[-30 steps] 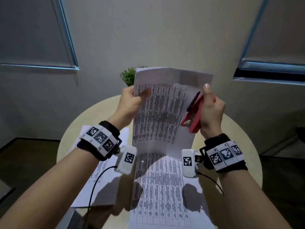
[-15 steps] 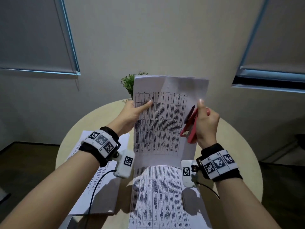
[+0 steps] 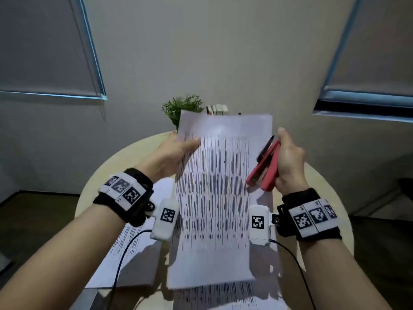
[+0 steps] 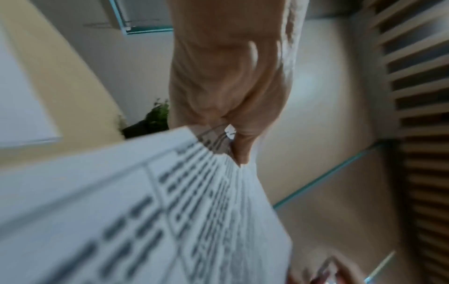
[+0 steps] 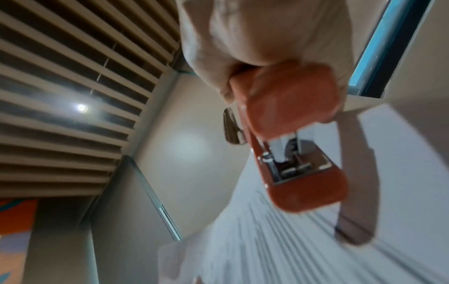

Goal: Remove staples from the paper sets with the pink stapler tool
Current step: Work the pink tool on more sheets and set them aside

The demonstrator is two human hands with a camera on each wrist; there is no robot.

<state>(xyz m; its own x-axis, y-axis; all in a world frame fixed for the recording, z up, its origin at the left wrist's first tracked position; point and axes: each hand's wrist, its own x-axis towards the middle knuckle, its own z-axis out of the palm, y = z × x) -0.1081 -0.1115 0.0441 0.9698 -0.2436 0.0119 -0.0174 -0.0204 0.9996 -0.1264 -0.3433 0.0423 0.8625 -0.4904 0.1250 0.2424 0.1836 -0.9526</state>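
Pinched printed sheet (image 3: pixel 214 198) at ten o'clock corner in left hand (image 3: pixel 172 155), likely clearing it away; gripped pink stapler tool (image 3: pixel 266 168) at three o'clock in right hand (image 3: pixel 288 162), ready for another set.

I can read nothing: the table print on the sheet (image 3: pixel 214 186) my left hand (image 3: pixel 172 155) holds is blurred.

A printed sheet of paper (image 3: pixel 214 198) with dense table rows is held up above a round table, its far-left edge pinched by the left hand (image 3: pixel 172 155), while the pink stapler (image 3: pixel 264 166), partly opened, stands tilted in the right hand (image 3: pixel 288 162) at the sheet's right edge.
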